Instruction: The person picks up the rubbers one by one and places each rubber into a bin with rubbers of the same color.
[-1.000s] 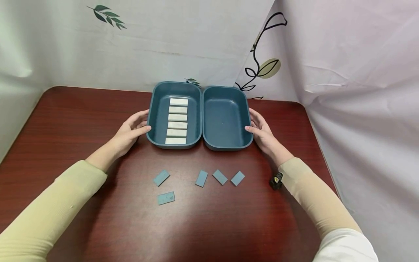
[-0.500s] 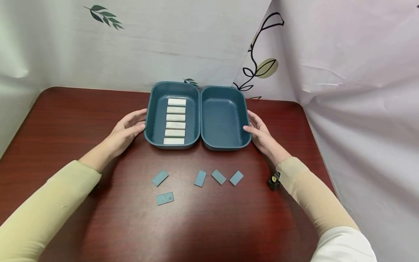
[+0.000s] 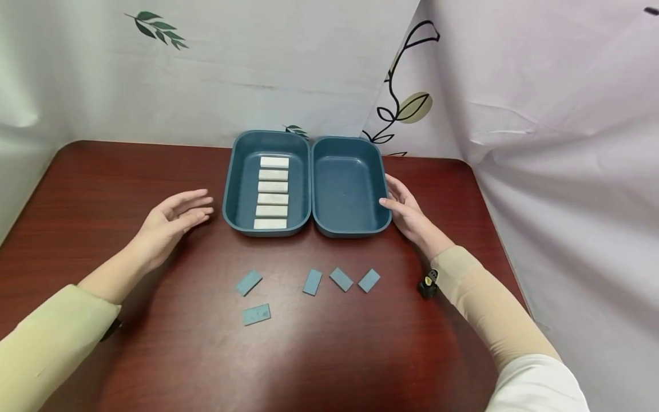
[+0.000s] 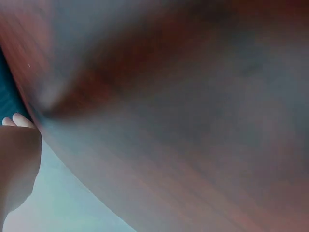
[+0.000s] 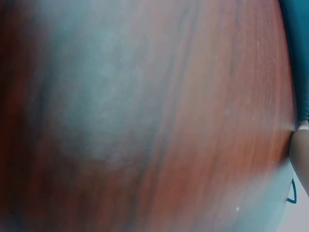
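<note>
Two dark blue plastic boxes stand side by side near the table's back edge. In the left box (image 3: 243,180) several white rectangular blocks (image 3: 273,187) form a column; the right box (image 3: 348,186) shows a bare floor. My right hand (image 3: 408,214) grips the right box's outer side, thumb at the rim and fingers along the outer wall. Apart from the left box, to its left, my left hand (image 3: 165,226) is held with relaxed fingers and nothing in it. The left wrist view shows a few fingertips (image 4: 21,121) near a blue wall.
In front of the boxes lie several flat blue-grey tiles (image 3: 312,282), scattered on the reddish-brown wooden table (image 3: 319,355). White cloth (image 3: 206,86) with leaf prints hangs behind, and more cloth hangs on both sides.
My left hand has let go of the left box and drawn back to the left and toward me. My right hand stays at the right box. The head view has shifted slightly.
</note>
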Motion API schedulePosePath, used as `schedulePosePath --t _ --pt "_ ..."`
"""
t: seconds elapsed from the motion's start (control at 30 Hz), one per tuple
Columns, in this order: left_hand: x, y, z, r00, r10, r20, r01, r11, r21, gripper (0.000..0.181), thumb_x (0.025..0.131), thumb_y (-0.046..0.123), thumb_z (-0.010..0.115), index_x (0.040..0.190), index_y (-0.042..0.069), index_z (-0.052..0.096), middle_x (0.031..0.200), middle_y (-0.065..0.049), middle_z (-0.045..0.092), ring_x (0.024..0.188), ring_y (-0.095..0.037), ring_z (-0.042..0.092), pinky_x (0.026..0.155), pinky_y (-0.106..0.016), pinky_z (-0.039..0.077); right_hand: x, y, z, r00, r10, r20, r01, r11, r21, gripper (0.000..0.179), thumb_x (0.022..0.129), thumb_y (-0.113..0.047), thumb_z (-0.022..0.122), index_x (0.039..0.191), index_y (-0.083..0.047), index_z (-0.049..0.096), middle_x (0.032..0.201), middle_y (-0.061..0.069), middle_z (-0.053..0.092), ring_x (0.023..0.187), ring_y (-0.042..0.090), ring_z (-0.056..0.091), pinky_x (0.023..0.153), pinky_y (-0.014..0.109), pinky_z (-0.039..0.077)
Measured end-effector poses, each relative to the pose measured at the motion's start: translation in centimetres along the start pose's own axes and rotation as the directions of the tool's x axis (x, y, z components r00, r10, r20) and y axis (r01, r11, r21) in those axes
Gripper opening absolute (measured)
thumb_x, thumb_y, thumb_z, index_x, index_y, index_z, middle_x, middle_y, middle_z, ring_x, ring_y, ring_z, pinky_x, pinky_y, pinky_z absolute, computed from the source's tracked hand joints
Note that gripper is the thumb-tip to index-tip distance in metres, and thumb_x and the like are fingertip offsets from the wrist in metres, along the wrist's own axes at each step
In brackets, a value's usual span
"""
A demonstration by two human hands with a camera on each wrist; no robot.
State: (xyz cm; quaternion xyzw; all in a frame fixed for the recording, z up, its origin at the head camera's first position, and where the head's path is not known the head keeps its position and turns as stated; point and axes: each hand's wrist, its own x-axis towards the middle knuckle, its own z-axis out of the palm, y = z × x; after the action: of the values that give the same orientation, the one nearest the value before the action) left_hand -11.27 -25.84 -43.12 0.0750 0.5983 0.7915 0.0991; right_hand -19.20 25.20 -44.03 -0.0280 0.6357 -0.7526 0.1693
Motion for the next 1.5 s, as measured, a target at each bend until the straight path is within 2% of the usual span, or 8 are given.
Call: schedulePosePath --t 0.27,0.47,0.63,0.73,0.9,1.13,1.33,1.5 --pt "-2.5 0.1 1.2 0.999 -0.05 -0.021 0.053 0.989 0.137 0.039 0.104 -0.006 0.062 0.14 0.008 0.065 0.123 0.007 0.077 0.107 -0.003 0.075 0.093 -0.014 0.059 0.0 -0.1 0.2 1.0 0.0 0.011 0.0 1.0 -0.016 0.069 0.106 0.007 0.047 0.169 -0.012 0.026 0.174 0.011 0.026 0.151 0.019 0.038 0.103 0.019 0.051" --pt "-3.8 -0.2 2.5 1.0 -0.016 -0.014 0.02 0.952 0.307 0.035 0.102 -0.005 0.066 0.136 0.003 0.067 0.119 0.009 0.078 0.103 -0.001 0.076 0.089 -0.012 0.059 0.1 -0.1 0.3 1.0 0.001 0.016 -0.001 1.0 -0.018 0.068 0.107 0.005 0.047 0.169 -0.012 0.026 0.174 0.012 0.026 0.149 0.018 0.04 0.103 0.019 0.051" --pt "-4.6 -0.7 3.7 0.999 -0.003 0.047 -0.021 0.863 0.505 0.033 0.101 -0.004 0.067 0.134 -0.004 0.064 0.118 0.012 0.076 0.103 0.0 0.074 0.087 -0.012 0.058 0.1 0.1 0.2 1.0 -0.014 0.018 0.014 1.0 -0.008 0.066 0.107 0.005 0.047 0.168 -0.011 0.028 0.171 0.011 0.03 0.143 0.014 0.045 0.104 0.019 0.051" --pt "-4.6 -1.1 4.2 0.994 0.007 0.112 -0.071 0.812 0.58 0.032 0.099 -0.005 0.07 0.131 -0.006 0.066 0.116 0.003 0.076 0.1 -0.004 0.074 0.086 -0.013 0.058 0.0 0.1 0.1 1.0 -0.02 0.017 0.02 1.0 0.0 0.065 0.107 0.006 0.046 0.168 -0.01 0.029 0.17 0.01 0.032 0.141 0.013 0.046 0.105 0.019 0.051" --pt "-4.5 -1.7 5.1 0.983 0.023 0.181 -0.141 0.728 0.671 0.032 0.095 -0.004 0.076 0.126 0.002 0.072 0.113 -0.01 0.076 0.097 -0.005 0.073 0.087 -0.011 0.057 -0.1 0.0 0.1 1.0 -0.013 0.004 0.013 1.0 0.003 0.066 0.106 0.007 0.046 0.168 -0.009 0.027 0.169 0.01 0.032 0.14 0.012 0.046 0.103 0.018 0.051" --pt "-4.6 -2.2 6.2 0.967 0.072 0.246 -0.239 0.597 0.765 0.032 0.09 -0.003 0.082 0.118 0.01 0.076 0.111 -0.002 0.077 0.092 -0.004 0.071 0.085 -0.011 0.056 -0.2 -0.2 0.2 1.0 0.004 -0.001 -0.004 1.0 -0.011 0.067 0.107 0.005 0.046 0.168 -0.01 0.026 0.17 0.009 0.031 0.142 0.013 0.045 0.103 0.018 0.051" --pt "-4.8 -2.5 6.9 0.959 0.075 0.275 -0.276 0.488 0.828 0.034 0.085 -0.001 0.087 0.114 0.016 0.078 0.109 0.006 0.076 0.091 -0.003 0.067 0.081 -0.015 0.056 -0.1 -0.2 0.3 1.0 0.008 0.001 -0.008 1.0 -0.016 0.067 0.107 0.005 0.047 0.169 -0.01 0.026 0.173 0.012 0.027 0.146 0.016 0.041 0.103 0.018 0.051" --pt "-4.9 -2.6 7.1 0.952 0.076 0.296 -0.298 0.439 0.848 0.036 0.082 0.002 0.09 0.112 0.016 0.078 0.107 0.008 0.074 0.091 -0.003 0.064 0.08 -0.018 0.056 -0.1 -0.2 0.2 1.0 0.008 0.005 -0.008 1.0 -0.021 0.067 0.107 0.005 0.047 0.169 -0.01 0.025 0.174 0.013 0.026 0.15 0.019 0.039 0.104 0.018 0.05"
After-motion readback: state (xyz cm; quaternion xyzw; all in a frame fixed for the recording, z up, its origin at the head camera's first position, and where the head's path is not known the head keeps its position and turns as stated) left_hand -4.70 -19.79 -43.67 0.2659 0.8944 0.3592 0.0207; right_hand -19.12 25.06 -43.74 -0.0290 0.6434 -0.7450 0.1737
